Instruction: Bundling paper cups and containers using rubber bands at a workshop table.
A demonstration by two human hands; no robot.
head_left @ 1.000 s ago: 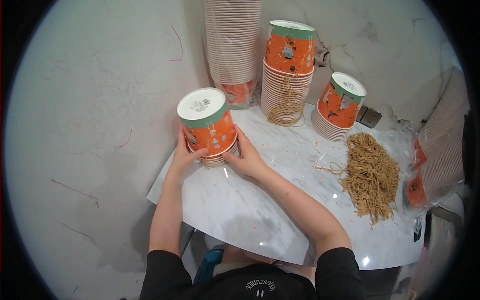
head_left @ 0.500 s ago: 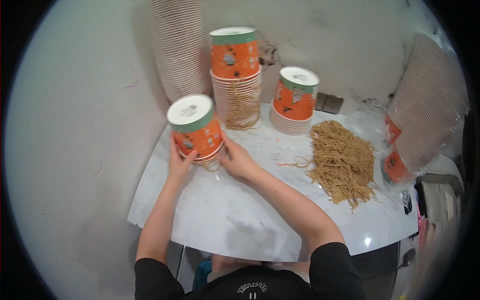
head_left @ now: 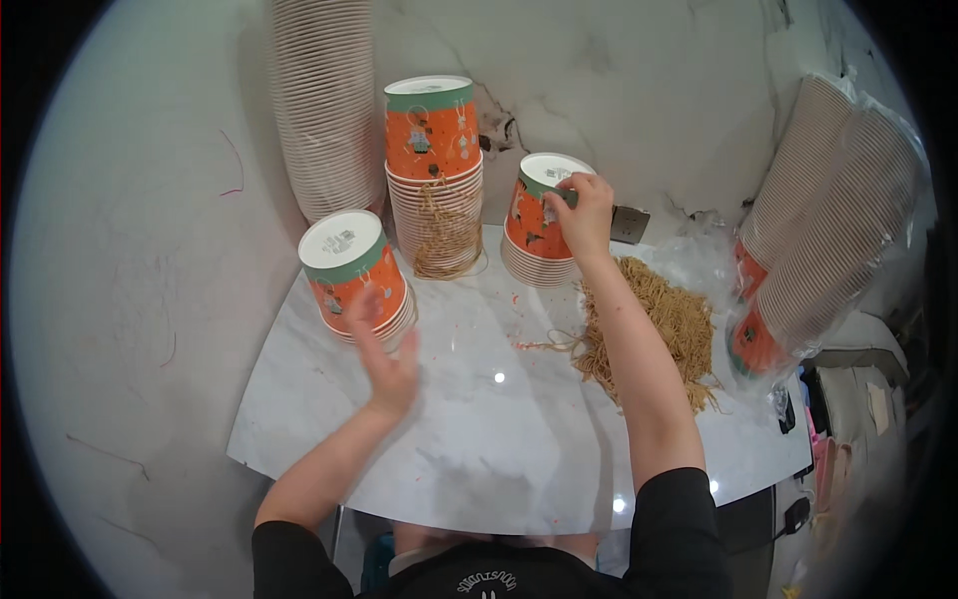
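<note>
Three short stacks of upside-down orange and green paper cups stand on the marble table (head_left: 479, 439). My right hand (head_left: 587, 208) is closed at the white base edge of the top paper cup (head_left: 534, 215) in the right stack, fingers bent over it. Just in front of the left cup stack (head_left: 351, 280), my left hand (head_left: 384, 359) is slightly blurred, with its fingers apart and nothing in it. A heap of thin tan cords (head_left: 654, 319) lies below my right forearm. More cord is wound round the middle cup stack (head_left: 434, 215).
A tall column of nested white-rimmed cups (head_left: 324, 120) rises against the wall at the back left. Clear plastic sleeves of nested cups (head_left: 838, 230) lean at the right. Behind the table is a wall socket (head_left: 629, 225); a grey bag (head_left: 858, 399) sits past its right edge.
My right hand has left the left stack and reached across to the right stack's top cup. My left hand has let go of the left stack and drawn back toward me.
</note>
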